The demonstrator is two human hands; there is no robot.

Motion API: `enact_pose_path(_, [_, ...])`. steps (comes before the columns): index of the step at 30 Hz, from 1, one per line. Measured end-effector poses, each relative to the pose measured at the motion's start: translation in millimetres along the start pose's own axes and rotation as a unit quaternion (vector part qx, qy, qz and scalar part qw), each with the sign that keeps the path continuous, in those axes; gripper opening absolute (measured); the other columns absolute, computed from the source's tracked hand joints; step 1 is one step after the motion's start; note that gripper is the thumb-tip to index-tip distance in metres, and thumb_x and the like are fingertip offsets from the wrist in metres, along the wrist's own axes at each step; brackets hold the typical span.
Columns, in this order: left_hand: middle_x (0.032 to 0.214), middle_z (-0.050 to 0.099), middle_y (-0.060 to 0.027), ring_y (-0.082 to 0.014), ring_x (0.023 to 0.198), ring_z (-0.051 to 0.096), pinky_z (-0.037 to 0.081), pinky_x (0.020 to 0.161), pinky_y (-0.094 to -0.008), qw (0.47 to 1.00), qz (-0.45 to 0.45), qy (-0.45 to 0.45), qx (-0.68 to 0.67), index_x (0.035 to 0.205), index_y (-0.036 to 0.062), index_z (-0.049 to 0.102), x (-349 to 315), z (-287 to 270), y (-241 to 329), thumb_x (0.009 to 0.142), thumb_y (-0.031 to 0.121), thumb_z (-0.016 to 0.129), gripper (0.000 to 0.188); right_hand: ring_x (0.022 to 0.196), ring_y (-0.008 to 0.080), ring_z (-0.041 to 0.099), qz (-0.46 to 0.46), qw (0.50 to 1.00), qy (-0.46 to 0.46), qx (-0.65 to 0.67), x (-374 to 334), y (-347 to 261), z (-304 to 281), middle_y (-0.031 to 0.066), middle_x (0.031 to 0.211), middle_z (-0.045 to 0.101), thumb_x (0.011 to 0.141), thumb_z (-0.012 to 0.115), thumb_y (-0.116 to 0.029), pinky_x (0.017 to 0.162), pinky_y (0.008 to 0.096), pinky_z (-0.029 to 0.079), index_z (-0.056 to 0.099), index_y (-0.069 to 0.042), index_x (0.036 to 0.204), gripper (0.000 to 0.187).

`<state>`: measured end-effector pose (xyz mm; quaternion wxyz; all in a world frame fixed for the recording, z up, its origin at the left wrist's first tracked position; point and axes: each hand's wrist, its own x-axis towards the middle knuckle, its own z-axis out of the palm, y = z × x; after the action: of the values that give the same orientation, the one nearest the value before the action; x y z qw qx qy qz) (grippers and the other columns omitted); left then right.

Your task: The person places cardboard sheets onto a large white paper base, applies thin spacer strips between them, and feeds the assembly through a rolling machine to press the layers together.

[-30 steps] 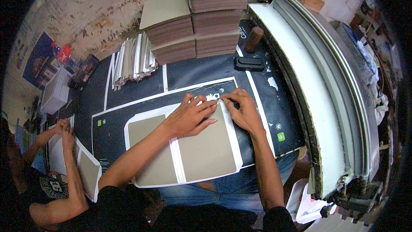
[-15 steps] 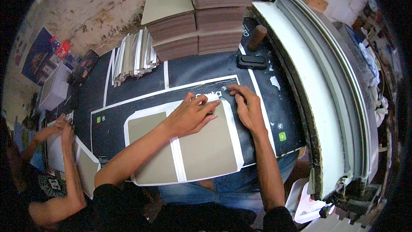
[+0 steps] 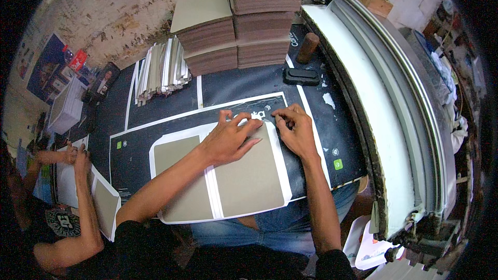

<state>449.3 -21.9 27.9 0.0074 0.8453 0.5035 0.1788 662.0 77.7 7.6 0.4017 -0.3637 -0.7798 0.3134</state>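
On the dark work surface lies a white-edged cover sheet (image 3: 284,173) bearing two grey-brown boards, with a narrow white strip (image 3: 213,197) between them. My left hand (image 3: 228,140) rests over the right board and the sheet's far edge; its fingers are spread and bent, the thumb apart. By the far right corner of the sheet is my right hand (image 3: 296,132), fingers curled and the tips of thumb and forefinger close together. Whatever may be between those tips is too small to make out.
Tall stacks of grey board (image 3: 264,26) stand at the back, beside a pile of white strips (image 3: 163,70). A black case (image 3: 302,76) and brown cylinder (image 3: 308,48) lie near a long white-and-metal machine (image 3: 363,83) on the right. At left, a co-worker's hands (image 3: 78,156) handle another cover.
My right hand's fingers have curled in, forefinger and thumb coming closer together near the corner. My left hand has stayed nearly in place, its fingers shifting slightly on the far edge.
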Motion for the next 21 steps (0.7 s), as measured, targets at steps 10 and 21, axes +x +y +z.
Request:
enact_pose_path(10, [0.115, 0.068, -0.0118, -0.0256, 0.12, 0.056, 0.032, 0.101, -0.0537, 1.0, -0.007, -0.005, -0.001, 0.128, 0.0033, 0.057, 0.0, -0.5, 3.9, 0.101, 0.028, 0.061, 0.037, 0.072, 0.0179, 0.059, -0.005, 1.0, -0.007, 0.007, -1.1, -1.2, -0.2, 0.0106, 0.083, 0.064, 0.085, 0.07, -0.007, 0.066, 0.0298, 0.048, 0.077, -0.001, 0.098, 0.016])
enact_pose_path(21, [0.106, 0.069, -0.0056, -0.0257, 0.115, 0.061, 0.028, 0.098, -0.0522, 0.991, -0.023, 0.01, -0.134, 0.138, 0.0085, 0.043, 51.1, -15.2, -12.6, 0.089, 0.008, 0.067, 0.055, 0.087, 0.03, 0.063, -0.047, 0.998, -0.041, -0.006, 0.7, -0.8, -3.1, 0.016, 0.086, 0.064, 0.079, 0.073, -0.009, 0.082, 0.0389, 0.051, 0.076, 0.002, 0.095, 0.02])
